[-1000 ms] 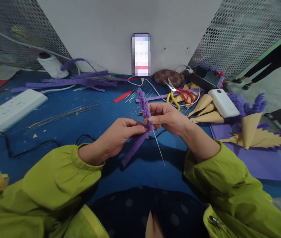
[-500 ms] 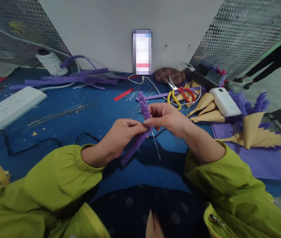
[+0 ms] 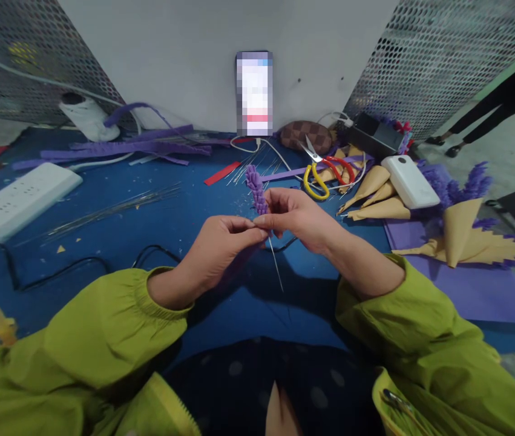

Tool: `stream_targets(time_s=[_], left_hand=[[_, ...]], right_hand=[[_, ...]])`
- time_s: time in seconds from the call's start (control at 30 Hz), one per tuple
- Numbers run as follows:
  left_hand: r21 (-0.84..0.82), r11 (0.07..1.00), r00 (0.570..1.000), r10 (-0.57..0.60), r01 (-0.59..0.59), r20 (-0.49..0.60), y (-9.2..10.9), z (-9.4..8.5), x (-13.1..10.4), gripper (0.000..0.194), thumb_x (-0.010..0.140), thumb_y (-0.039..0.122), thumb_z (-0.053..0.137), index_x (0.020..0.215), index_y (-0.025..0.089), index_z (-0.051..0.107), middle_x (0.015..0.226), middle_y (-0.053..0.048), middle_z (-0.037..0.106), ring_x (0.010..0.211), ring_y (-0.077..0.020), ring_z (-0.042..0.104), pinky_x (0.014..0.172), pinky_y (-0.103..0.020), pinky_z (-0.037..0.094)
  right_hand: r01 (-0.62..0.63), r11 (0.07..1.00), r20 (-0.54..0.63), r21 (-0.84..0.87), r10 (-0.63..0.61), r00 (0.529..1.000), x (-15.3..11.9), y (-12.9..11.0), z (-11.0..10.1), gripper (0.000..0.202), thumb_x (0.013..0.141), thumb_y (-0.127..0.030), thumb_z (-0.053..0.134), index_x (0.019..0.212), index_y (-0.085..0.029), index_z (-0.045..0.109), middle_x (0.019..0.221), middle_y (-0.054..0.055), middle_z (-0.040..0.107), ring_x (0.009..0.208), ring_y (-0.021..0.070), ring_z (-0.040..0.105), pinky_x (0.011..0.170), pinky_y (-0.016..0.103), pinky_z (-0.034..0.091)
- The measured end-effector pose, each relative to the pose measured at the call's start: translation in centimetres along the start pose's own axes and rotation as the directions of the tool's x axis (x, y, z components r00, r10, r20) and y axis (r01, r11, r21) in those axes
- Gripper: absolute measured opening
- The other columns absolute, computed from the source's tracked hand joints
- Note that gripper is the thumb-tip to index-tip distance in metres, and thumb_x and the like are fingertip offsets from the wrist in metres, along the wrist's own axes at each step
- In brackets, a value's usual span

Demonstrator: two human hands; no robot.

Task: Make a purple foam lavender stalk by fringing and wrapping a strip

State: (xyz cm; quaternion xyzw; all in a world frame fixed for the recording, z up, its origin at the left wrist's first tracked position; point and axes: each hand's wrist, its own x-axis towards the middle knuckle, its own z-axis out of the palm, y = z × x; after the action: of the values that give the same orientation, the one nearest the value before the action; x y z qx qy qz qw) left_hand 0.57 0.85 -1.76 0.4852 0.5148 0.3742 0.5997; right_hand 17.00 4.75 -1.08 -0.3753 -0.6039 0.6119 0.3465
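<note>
A purple paper flower (image 3: 255, 186), a spike of curled fringe on a thin wire stem (image 3: 277, 266), stands tilted over the blue table between my hands. My right hand (image 3: 296, 213) is closed on the flower's lower end, thumb and fingers pinched together. Close against it, my left hand (image 3: 227, 242) pinches the purple paper strip at the base of the fringe. Most of that strip is hidden by the left hand and its shadow. The bare wire hangs below the fingertips, pointing down and slightly right.
Scissors (image 3: 317, 172) with red and yellow handles lie beyond my right hand, near tan paper cones (image 3: 377, 212) and a white power bank (image 3: 410, 181). A phone (image 3: 254, 94) leans at the back. Loose wires (image 3: 116, 211) and a power strip (image 3: 16, 209) lie left. Someone's legs (image 3: 493, 109) show at right.
The paper strip's tail, plainly seen below my left hand before, has swung mostly out of sight. Both hands and the flower sit slightly farther left in view, still pinched together.
</note>
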Motion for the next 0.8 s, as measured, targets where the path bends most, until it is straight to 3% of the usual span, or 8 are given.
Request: stream_targets(time_s=[0.43,0.57,0.67,0.8], left_hand=[[0.084,0.996,0.999,-0.026,0.028,-0.023,0.2,0.0,0.2,0.015,0.066,0.031,0.078,0.073,0.017,0.079,0.064,-0.002,0.069,0.057,-0.0119,0.052,0.054,-0.025,0.035],[-0.002,0.999,0.999,-0.036,0.036,-0.025,0.3,-0.1,0.4,0.011,0.065,0.028,0.078,0.066,0.017,0.077,0.063,-0.002,0.068,0.060,-0.0126,0.055,0.058,-0.025,0.038],[-0.102,0.994,0.999,-0.049,0.049,0.001,0.6,-0.2,0.6,0.012,0.066,0.028,0.079,0.062,0.017,0.075,0.064,-0.002,0.068,0.063,-0.0122,0.055,0.062,-0.024,0.041],[-0.206,0.974,0.992,-0.076,0.096,0.101,0.8,-0.3,0.5,0.013,0.069,0.029,0.078,0.073,0.016,0.079,0.071,-0.005,0.072,0.071,-0.0142,0.060,0.069,-0.024,0.044]], right_hand=[[-0.022,0.999,-0.021,0.029,0.023,1.000,0.1,0.3,0.2,0.034,0.067,-0.030,0.080,0.068,-0.018,0.047,0.053,-0.007,0.049,0.049,0.0073,0.045,0.043,0.020,0.035],[-0.020,0.998,0.006,0.067,0.020,1.000,0.2,0.3,-0.1,0.030,0.070,-0.032,0.078,0.072,-0.017,0.053,0.056,-0.006,0.051,0.050,0.0065,0.044,0.044,0.019,0.036],[-0.025,0.980,0.070,0.197,0.012,0.997,0.4,0.2,-0.8,0.023,0.077,-0.034,0.072,0.083,-0.014,0.062,0.061,-0.005,0.054,0.050,0.0055,0.044,0.046,0.019,0.038],[-0.026,0.948,0.211,0.318,-0.045,0.976,0.6,0.2,-1.6,0.028,0.073,-0.026,0.077,0.095,-0.014,0.065,0.078,0.000,0.066,0.055,0.0064,0.052,0.047,0.018,0.040]])
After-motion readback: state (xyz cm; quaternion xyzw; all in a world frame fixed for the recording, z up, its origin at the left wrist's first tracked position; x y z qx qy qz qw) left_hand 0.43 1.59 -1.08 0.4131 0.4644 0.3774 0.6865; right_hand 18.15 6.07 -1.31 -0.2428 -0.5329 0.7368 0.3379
